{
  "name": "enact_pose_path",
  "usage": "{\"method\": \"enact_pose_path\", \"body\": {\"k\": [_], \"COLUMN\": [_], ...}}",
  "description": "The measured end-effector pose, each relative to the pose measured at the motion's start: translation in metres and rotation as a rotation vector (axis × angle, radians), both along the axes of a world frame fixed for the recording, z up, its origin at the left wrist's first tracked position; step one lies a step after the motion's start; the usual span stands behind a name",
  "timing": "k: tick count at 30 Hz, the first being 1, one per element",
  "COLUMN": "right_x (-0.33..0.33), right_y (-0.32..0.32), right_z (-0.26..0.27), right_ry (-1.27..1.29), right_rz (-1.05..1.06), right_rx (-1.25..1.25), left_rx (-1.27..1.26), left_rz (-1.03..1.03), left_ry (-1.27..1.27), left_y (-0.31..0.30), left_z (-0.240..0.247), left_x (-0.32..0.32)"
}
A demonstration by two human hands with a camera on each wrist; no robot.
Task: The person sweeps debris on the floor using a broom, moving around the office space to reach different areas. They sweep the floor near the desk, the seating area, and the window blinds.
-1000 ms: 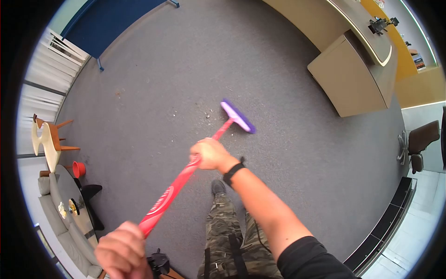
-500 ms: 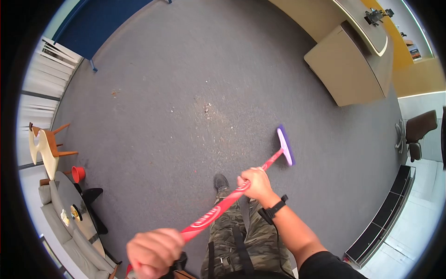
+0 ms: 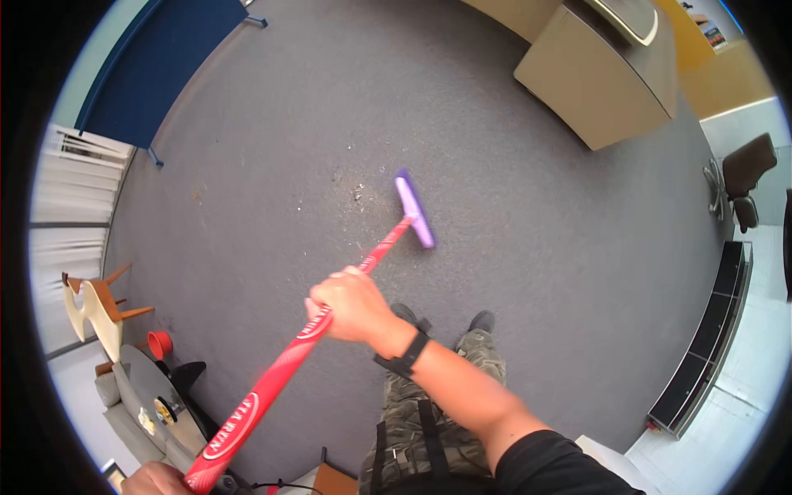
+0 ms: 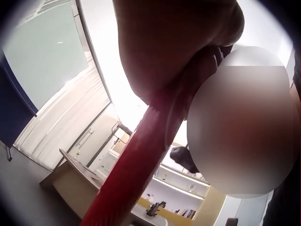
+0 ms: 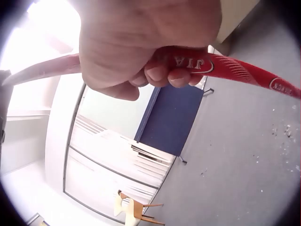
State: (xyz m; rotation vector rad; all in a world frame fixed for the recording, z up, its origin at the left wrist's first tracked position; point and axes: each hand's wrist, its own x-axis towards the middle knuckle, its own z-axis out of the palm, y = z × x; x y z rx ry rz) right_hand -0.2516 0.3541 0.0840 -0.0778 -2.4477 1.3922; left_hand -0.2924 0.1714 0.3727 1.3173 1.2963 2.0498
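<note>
A broom with a red, white-lettered handle (image 3: pixel 272 386) slants across the head view, from the bottom left corner up to its purple-bristled head (image 3: pixel 415 211) on the grey carpet. My right hand (image 3: pixel 351 304) is wrapped around the handle partway down; in the right wrist view its curled fingers (image 5: pixel 156 74) show under the red pole. Near the handle's upper end my left hand (image 3: pixel 157 480) grips it, partly cut off by the frame's edge; the left wrist view shows that hand (image 4: pixel 174 42) around the pole. Scattered debris (image 3: pixel 357 195) lies just left of the broom head.
My shoes (image 3: pixel 482 322) stand on the carpet behind the broom. A beige desk (image 3: pixel 590 87) is at the upper right, a blue panel (image 3: pixel 157 70) at the upper left. To the left are a chair (image 3: pixel 99 309), a red bucket (image 3: pixel 160 344) and a table beside a sofa.
The broom head swung right and closer to the feet, then back left to the debris. Both hands moved along with the handle, keeping their grip. A second shoe has come into view.
</note>
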Motion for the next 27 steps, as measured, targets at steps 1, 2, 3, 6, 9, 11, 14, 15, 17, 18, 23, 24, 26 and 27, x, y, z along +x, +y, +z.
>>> {"method": "enact_pose_path", "body": {"k": [1, 2, 3, 6, 9, 11, 14, 15, 17, 18, 23, 24, 26, 27], "right_x": [0.013, 0.032, 0.053, 0.128, 0.183, 0.172, 0.114, 0.089, 0.055, 0.046, 0.071, 0.09, 0.136, 0.162], "right_y": [0.009, 0.023, 0.041, 0.099, 0.141, 0.136, 0.104, 0.09, 0.068, 0.06, 0.061, 0.07, 0.091, 0.105], "right_z": [0.0, -0.002, -0.007, -0.048, -0.086, -0.101, -0.105, -0.093, -0.064, -0.048, -0.004, -0.005, -0.029, -0.036], "right_ry": [-0.034, -0.073, -0.085, -0.291, -0.46, -0.465, -0.32, -0.306, -0.208, -0.177, -0.156, -0.182, -0.269, -0.326], "right_rz": [-0.03, -0.061, -0.079, -0.174, -0.169, -0.097, 0.072, 0.12, 0.166, 0.155, 0.038, 0.005, -0.097, -0.138], "right_rx": [0.04, 0.085, 0.076, 0.164, 0.249, 0.234, 0.197, 0.207, 0.175, 0.146, 0.148, 0.152, 0.212, 0.213], "left_rx": [0.113, 0.053, 0.059, -0.063, -0.24, -0.301, -0.264, -0.22, -0.19, -0.16, 0.103, 0.049, -0.028, -0.053], "left_rz": [0.0, 0.033, 0.023, -0.083, 0.04, 0.041, 0.209, 0.268, 0.284, 0.266, 0.111, 0.07, -0.073, -0.168], "left_ry": [-0.059, -0.123, -0.189, -0.399, -0.473, -0.456, -0.342, -0.286, -0.193, -0.112, -0.103, -0.175, -0.278, -0.305], "left_y": [0.002, 0.002, 0.009, 0.046, 0.095, 0.1, 0.068, 0.055, 0.025, 0.015, 0.021, 0.027, 0.048, 0.061], "left_z": [-0.006, -0.013, -0.032, -0.09, -0.119, -0.116, -0.098, -0.088, -0.059, -0.048, -0.027, -0.035, -0.065, -0.081], "left_x": [0.003, 0.006, 0.008, 0.023, 0.067, 0.074, 0.058, 0.049, 0.041, 0.043, 0.047, 0.046, 0.043, 0.046]}}
